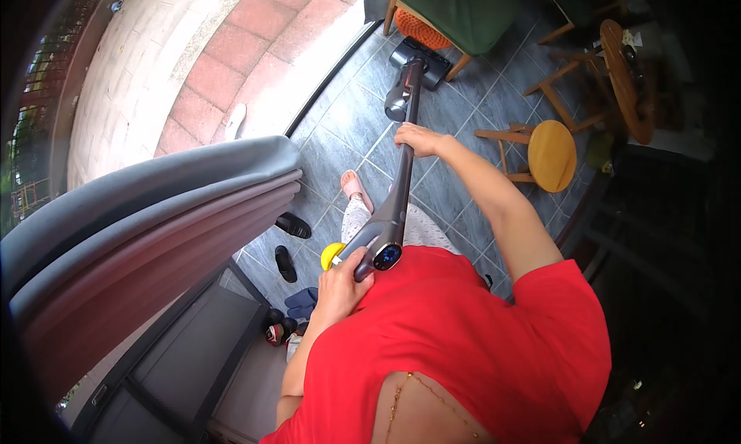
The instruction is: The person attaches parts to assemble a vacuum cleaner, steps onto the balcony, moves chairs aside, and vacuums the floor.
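- Fingers of the left hand (347, 286), at 7 o'clock from the centre of view, are wrapped round the handle of the stick floor cleaner (404, 174), behind its round lit display (387, 256).
- At 1 o'clock, the right hand (421, 140) is clamped on the cleaner's long tube; part of that grip is hidden.
- The cleaner itself runs from the left hand up toward 12 o'clock, its floor head (438, 68) lying on the grey tiles (347, 123) just beside a leg of the green chair (459, 15).
- For good control, let the left hand push and the right steer lightly; both squeezing hard would probably stiffen the turn.
- The chair leg and the orange cushion (421, 28) leave the head little room, so a short, slow stroke seems wise there.
- Toward 11 o'clock the door track (332, 85) could catch the head; better to turn parallel to it.
- Mind the pink sandal (353, 185) at 11 o'clock, close to the tube, and the dark shoe (285, 264) at 8.
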`<control>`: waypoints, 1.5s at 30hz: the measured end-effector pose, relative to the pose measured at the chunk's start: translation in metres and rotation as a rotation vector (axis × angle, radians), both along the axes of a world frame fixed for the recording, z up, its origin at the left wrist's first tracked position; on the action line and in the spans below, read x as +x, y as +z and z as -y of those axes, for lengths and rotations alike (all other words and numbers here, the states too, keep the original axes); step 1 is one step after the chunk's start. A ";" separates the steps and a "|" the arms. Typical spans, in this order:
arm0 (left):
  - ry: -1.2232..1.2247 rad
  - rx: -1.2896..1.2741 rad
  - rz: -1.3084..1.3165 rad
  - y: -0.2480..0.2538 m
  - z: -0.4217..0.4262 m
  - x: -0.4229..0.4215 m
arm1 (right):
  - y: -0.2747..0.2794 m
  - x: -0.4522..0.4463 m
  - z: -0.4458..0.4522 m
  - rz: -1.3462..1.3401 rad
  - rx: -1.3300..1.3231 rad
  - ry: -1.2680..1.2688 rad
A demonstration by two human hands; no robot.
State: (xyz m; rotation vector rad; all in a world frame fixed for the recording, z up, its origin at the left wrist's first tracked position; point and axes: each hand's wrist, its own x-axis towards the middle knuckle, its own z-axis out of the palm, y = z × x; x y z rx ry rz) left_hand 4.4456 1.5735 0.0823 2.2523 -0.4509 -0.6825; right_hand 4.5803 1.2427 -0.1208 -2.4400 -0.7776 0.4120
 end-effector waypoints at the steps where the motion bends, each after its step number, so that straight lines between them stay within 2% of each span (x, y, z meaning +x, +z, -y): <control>1: -0.012 -0.004 -0.001 -0.009 0.009 -0.009 | -0.007 -0.007 0.007 0.029 0.009 -0.015; 6: -0.015 0.007 0.030 -0.025 0.029 -0.036 | -0.020 -0.022 0.024 0.041 0.002 -0.058; 9: 0.047 0.030 0.064 -0.014 0.025 -0.048 | -0.017 -0.031 0.011 -0.030 -0.059 -0.040; 12: 0.106 0.105 0.014 -0.015 -0.021 -0.087 | -0.020 -0.062 -0.038 -0.063 -0.131 0.013; 19: 0.145 0.216 0.101 -0.005 -0.176 -0.197 | -0.036 -0.177 -0.204 0.074 -0.013 0.074; 20: 0.165 0.207 0.165 0.001 -0.199 -0.215 | -0.035 -0.197 -0.233 0.089 0.003 0.084; 23: 0.222 0.328 0.069 0.024 -0.281 -0.287 | -0.028 -0.269 -0.332 0.087 0.024 0.169; 26: 0.261 0.470 0.059 0.077 -0.337 -0.345 | -0.017 -0.334 -0.417 0.080 0.207 0.205; 30: 0.195 0.539 0.321 0.137 -0.376 -0.360 | 0.015 -0.362 -0.493 -0.020 0.330 0.256; 33: 0.100 0.634 0.513 0.158 -0.397 -0.385 | 0.025 -0.394 -0.536 -0.113 0.473 0.298; 39: 0.034 0.678 0.603 0.167 -0.415 -0.397 | 0.033 -0.413 -0.560 -0.129 0.474 0.302; 45: -0.025 0.528 0.591 0.140 -0.374 -0.367 | 0.024 -0.393 -0.480 -0.064 0.473 0.117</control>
